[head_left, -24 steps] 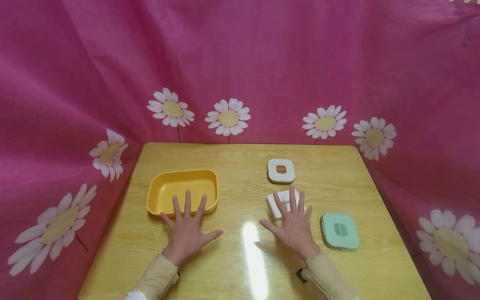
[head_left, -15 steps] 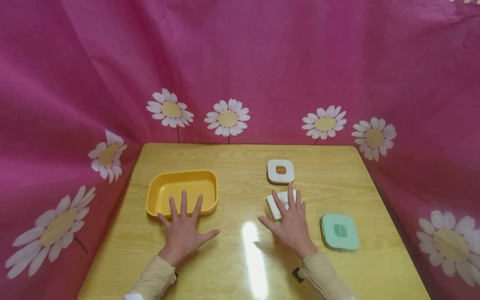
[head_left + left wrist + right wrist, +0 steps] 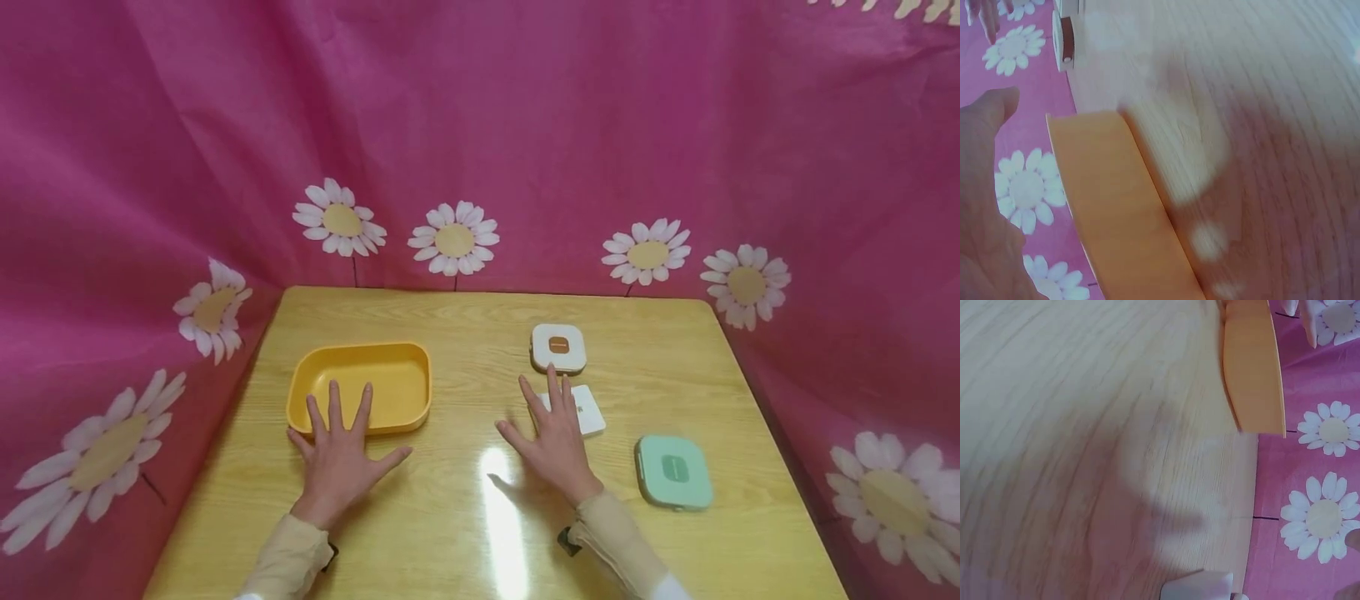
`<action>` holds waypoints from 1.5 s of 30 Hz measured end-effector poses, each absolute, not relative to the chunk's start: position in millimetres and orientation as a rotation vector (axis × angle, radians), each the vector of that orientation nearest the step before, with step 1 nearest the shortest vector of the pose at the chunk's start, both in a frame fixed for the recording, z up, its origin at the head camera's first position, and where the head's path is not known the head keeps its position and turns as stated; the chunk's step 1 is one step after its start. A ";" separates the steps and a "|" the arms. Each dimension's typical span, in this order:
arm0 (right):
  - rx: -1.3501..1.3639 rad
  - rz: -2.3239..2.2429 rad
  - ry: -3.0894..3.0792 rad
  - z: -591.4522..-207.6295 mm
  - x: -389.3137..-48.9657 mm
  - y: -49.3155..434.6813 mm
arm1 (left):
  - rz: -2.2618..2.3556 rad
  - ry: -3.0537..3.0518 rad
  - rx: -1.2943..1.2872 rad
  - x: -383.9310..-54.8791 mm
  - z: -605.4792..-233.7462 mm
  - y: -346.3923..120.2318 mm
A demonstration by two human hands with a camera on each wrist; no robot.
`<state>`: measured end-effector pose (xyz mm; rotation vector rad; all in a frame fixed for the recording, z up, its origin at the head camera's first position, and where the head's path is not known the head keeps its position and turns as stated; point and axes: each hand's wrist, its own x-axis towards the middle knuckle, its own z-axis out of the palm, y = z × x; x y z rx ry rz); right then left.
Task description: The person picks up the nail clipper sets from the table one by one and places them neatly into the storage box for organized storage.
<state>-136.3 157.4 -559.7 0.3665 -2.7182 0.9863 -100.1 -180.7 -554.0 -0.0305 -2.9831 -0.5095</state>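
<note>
My left hand [image 3: 337, 471] hovers with spread, straight fingers over the near side of a yellow tray [image 3: 390, 383]; nothing is in its grasp. In the left wrist view the tray's side wall [image 3: 1116, 187] is close beside that hand. My right hand [image 3: 555, 450], fingers also spread, is above a flat white square box [image 3: 590, 410] and covers its left part. Whether it touches the box I cannot tell. Just beyond the fingertips lies a white rounded case [image 3: 570, 358] with a brown label. A mint green rounded case [image 3: 675, 471] lies to the right of this hand.
Everything rests on a light wooden table [image 3: 465, 400]. A pink curtain [image 3: 480, 125] with printed daisies surrounds its back and sides. A bright reflection streaks the tabletop between the hands.
Both hands have drifted left, fingers still spread. The right part of the white box is now more exposed. The camera view has shifted slightly; the tray and cases appear to stay put.
</note>
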 end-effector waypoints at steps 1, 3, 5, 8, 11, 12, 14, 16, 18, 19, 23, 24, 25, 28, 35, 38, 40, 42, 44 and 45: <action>0.354 0.992 -2.721 -560.0 -136.6 157.0 | -0.515 -2.984 -0.026 -100.6 -555.5 -181.5; 0.321 0.999 -2.729 -560.4 -136.8 156.9 | -0.529 -3.006 -0.004 -101.0 -557.8 -182.3; 0.295 1.027 -2.741 -560.0 -137.1 156.3 | -0.554 -3.029 0.033 -101.0 -559.4 -183.5; 0.280 1.072 -2.768 -559.3 -139.0 153.5 | -0.585 -3.042 0.091 -101.7 -559.8 -187.0; 0.255 1.103 -2.798 -560.3 -142.2 150.0 | -0.622 -3.027 0.116 -105.0 -558.5 -190.0; 0.244 1.114 -2.802 -560.7 -143.1 148.9 | -0.635 -3.024 0.122 -106.3 -557.6 -190.4; 0.228 1.135 -2.804 -561.9 -144.5 146.8 | -0.659 -3.014 0.141 -108.6 -556.2 -190.6; 0.233 1.152 -2.795 -562.8 -145.7 144.1 | -0.678 -3.008 0.168 -109.8 -555.3 -191.5; 0.248 1.172 -2.783 -564.4 -147.2 141.1 | -0.686 -3.006 0.204 -110.3 -555.1 -193.2; 0.257 1.177 -2.778 -565.4 -148.2 139.7 | -0.687 -3.004 0.221 -110.4 -555.4 -194.3; 0.280 1.202 -2.763 -567.1 -152.0 134.9 | -0.711 -3.005 0.281 -110.4 -555.5 -198.8; 0.287 1.205 -2.757 -567.6 -153.1 133.8 | -0.721 -3.003 0.297 -110.4 -555.1 -199.7; 0.291 1.210 -2.755 -567.8 -154.4 132.8 | -0.728 -3.001 0.312 -110.4 -554.9 -200.7; 0.304 1.224 -2.753 -567.7 -157.8 128.8 | -0.752 -2.988 0.353 -110.2 -554.5 -203.9; 0.316 1.262 -2.765 -566.2 -163.5 115.5 | -0.824 -2.963 0.414 -107.8 -555.7 -211.8; 0.344 1.265 -2.765 -566.1 -166.6 109.3 | -0.850 -2.988 0.461 -106.7 -556.0 -215.8; 0.368 1.268 -2.763 -566.0 -169.4 105.4 | -0.864 -3.000 0.490 -106.3 -556.2 -218.8; 0.385 1.272 -2.759 -565.5 -172.2 102.4 | -0.881 -3.004 0.505 -106.8 -556.5 -221.9; 0.392 1.278 -2.759 -565.4 -174.6 99.7 | -0.895 -2.997 0.508 -107.8 -556.9 -224.6; 0.397 1.291 -2.755 -565.9 -175.9 98.4 | -0.900 -2.991 0.506 -108.5 -557.4 -225.9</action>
